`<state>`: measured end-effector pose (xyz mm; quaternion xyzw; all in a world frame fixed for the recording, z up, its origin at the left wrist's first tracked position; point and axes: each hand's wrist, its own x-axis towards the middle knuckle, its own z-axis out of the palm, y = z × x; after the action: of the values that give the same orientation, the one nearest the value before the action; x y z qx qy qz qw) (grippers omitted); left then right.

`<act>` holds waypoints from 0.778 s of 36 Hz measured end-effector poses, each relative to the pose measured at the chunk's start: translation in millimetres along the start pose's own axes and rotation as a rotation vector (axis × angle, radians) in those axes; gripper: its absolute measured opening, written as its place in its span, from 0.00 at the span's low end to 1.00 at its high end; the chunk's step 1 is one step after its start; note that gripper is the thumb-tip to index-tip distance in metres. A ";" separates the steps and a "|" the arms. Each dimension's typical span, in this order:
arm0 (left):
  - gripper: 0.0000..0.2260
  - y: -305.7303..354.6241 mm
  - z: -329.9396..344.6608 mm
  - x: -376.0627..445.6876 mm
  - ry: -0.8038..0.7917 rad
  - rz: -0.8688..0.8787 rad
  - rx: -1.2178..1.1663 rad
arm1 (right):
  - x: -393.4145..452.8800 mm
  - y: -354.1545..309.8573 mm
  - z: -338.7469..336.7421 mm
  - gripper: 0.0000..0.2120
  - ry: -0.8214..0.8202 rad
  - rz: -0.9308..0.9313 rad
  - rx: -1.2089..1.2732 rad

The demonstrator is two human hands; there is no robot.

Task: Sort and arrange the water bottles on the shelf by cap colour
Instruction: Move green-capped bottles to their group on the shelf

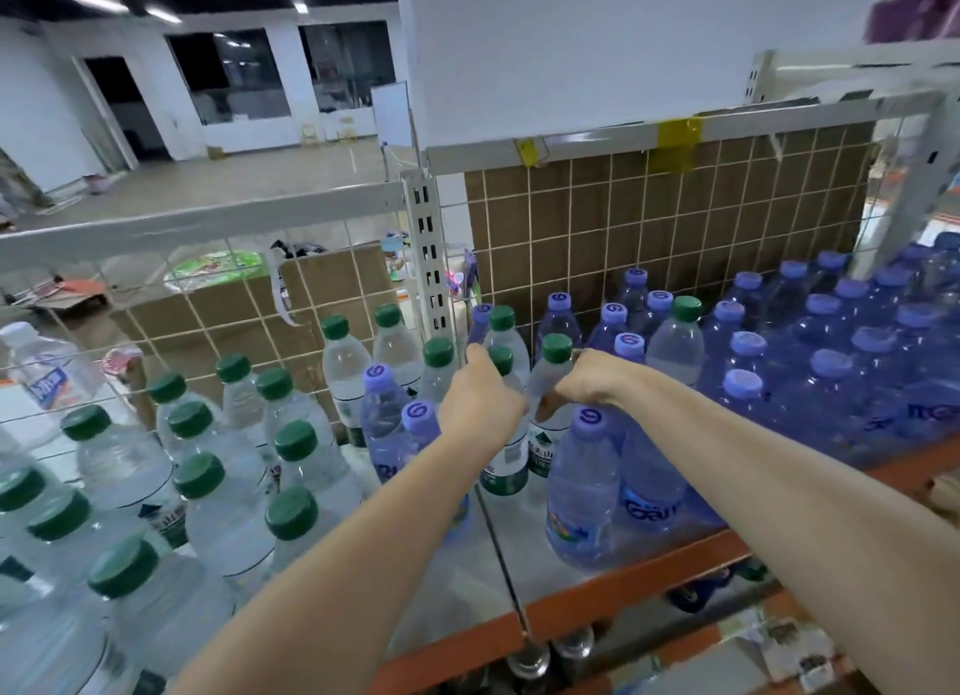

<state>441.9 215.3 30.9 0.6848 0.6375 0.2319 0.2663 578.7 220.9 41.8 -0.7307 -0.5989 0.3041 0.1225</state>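
Clear bottles with green caps (200, 475) fill the left bay of the shelf. Blue bottles with purple caps (831, 362) fill the right bay. Near the divider the two kinds are mixed. My left hand (480, 400) is closed around a green-capped bottle (503, 464) just right of the divider, with its cap showing above my fingers. My right hand (592, 380) grips the shoulder of another green-capped bottle (555, 348) beside it. A purple-capped bottle (584, 481) stands in front of my right hand.
A white slotted upright post (430, 257) and a thin wire divider (498, 543) split the two bays. A wire grid (649, 216) backs the shelf, with cardboard behind it. The orange shelf edge (613, 585) runs along the front. Boxes lie on the floor beyond.
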 end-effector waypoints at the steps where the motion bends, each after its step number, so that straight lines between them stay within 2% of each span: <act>1: 0.30 -0.7 1.0 0.1 0.004 -0.001 0.009 | 0.3 0.5 -0.3 0.25 0.009 -0.001 -0.004; 7: 0.27 -1.2 7.2 -1.1 -0.016 -0.011 0.021 | 0.3 6.2 -2.3 0.21 0.016 0.032 0.022; 11: 0.26 -5.2 17.6 -4.9 -0.064 0.046 0.055 | -2.5 10.8 -5.2 0.18 0.011 0.032 0.033; 17: 0.22 -2.7 18.5 -6.5 -0.048 0.075 0.075 | -2.4 11.1 -10.0 0.19 0.020 0.011 0.006; 20: 0.25 3.2 7.4 -5.6 0.002 0.063 0.056 | -1.7 6.0 -18.2 0.20 0.100 0.010 0.055; 23: 0.25 14.2 -12.2 -4.5 0.063 0.114 0.025 | -5.1 -5.8 -33.1 0.27 0.199 -0.031 0.021; 26: 0.25 28.8 -41.3 -4.7 0.135 0.183 0.014 | -15.0 -23.3 -52.5 0.25 0.316 -0.105 -0.028; 28: 0.25 38.9 -66.1 -8.2 0.185 0.213 0.014 | -23.4 -36.2 -63.9 0.31 0.427 -0.154 0.007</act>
<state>427.0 210.0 106.4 0.7262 0.5845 0.3164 0.1755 585.2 219.7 118.6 -0.7300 -0.6125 0.1345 0.2718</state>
